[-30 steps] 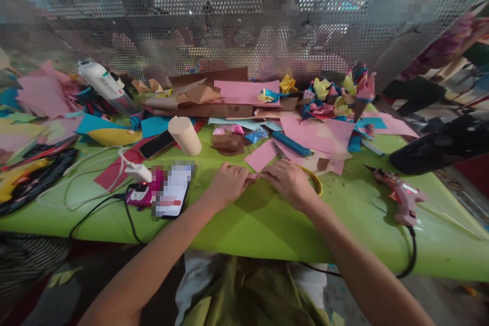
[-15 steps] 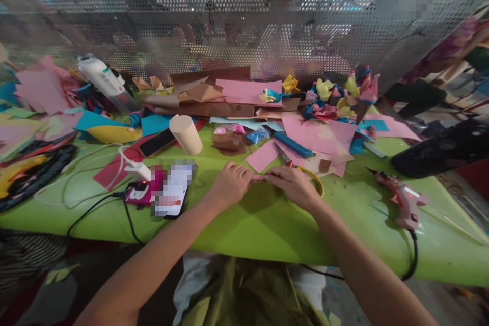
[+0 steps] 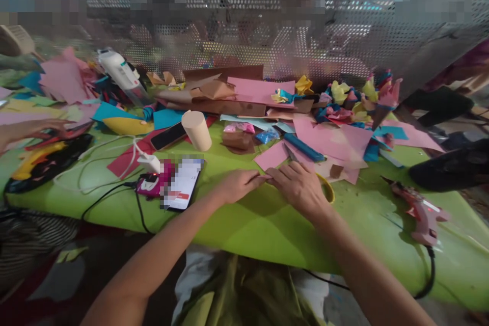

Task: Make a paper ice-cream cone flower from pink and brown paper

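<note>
Head view: a smartphone (image 3: 187, 183) lies on the green bench (image 3: 244, 229); rightward, the left hand (image 3: 239, 186) pinches a narrow pink paper piece (image 3: 264, 177), which sits between both hands, its other end pinched by the right hand (image 3: 300, 186); a glue gun (image 3: 424, 216) lies beyond.

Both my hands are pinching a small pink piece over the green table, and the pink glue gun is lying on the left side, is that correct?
Not quite: the pink glue gun lies on the right, as the head view shows. Your left hand and right hand do pinch a small pink piece over the green table.
</note>
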`<action>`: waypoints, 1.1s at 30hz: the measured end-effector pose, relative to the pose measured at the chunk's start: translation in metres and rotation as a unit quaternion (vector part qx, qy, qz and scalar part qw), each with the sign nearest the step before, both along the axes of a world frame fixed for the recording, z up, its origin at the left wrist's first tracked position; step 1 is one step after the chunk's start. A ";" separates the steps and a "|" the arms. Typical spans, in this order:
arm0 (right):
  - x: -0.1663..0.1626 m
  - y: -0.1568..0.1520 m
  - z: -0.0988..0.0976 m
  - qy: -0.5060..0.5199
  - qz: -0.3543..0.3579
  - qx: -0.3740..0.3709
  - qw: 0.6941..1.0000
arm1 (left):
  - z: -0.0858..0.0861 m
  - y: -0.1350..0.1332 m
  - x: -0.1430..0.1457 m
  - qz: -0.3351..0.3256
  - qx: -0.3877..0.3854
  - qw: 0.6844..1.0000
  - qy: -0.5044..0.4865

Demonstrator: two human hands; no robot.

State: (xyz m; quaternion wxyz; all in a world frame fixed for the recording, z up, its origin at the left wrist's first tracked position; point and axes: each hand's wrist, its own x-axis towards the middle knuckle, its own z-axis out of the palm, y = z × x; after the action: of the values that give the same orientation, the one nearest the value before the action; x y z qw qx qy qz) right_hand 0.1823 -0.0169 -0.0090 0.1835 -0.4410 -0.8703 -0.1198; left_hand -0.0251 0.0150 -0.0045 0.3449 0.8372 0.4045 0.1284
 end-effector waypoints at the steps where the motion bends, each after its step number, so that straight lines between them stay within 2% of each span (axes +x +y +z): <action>1: -0.001 -0.001 -0.001 -0.002 -0.004 0.009 1.000 | 0.000 -0.001 0.001 -0.002 0.019 1.000 0.020; 6: -0.003 -0.001 -0.004 -0.029 -0.009 0.038 0.999 | 0.001 -0.003 0.003 -0.021 0.132 0.984 0.117; 12: -0.003 0.000 -0.010 -0.005 -0.004 0.032 0.999 | -0.002 -0.004 0.006 -0.040 0.189 0.966 0.173; 18: -0.002 -0.001 -0.016 0.057 -0.009 -0.003 0.998 | -0.008 -0.004 0.010 -0.026 0.221 0.961 0.163; 28: -0.002 -0.001 -0.015 0.089 -0.031 -0.024 0.995 | -0.012 -0.004 0.010 -0.007 0.268 0.954 0.133; 33: 0.002 0.003 -0.006 0.116 -0.016 -0.047 0.992 | -0.006 -0.002 0.011 0.018 0.246 0.963 0.105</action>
State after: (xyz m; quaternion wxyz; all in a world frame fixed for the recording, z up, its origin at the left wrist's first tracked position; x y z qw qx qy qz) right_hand 0.1839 -0.0142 -0.0151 0.2601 -0.4744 -0.8405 -0.0294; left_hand -0.0139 0.0126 -0.0104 0.0816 0.8978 0.4090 0.1415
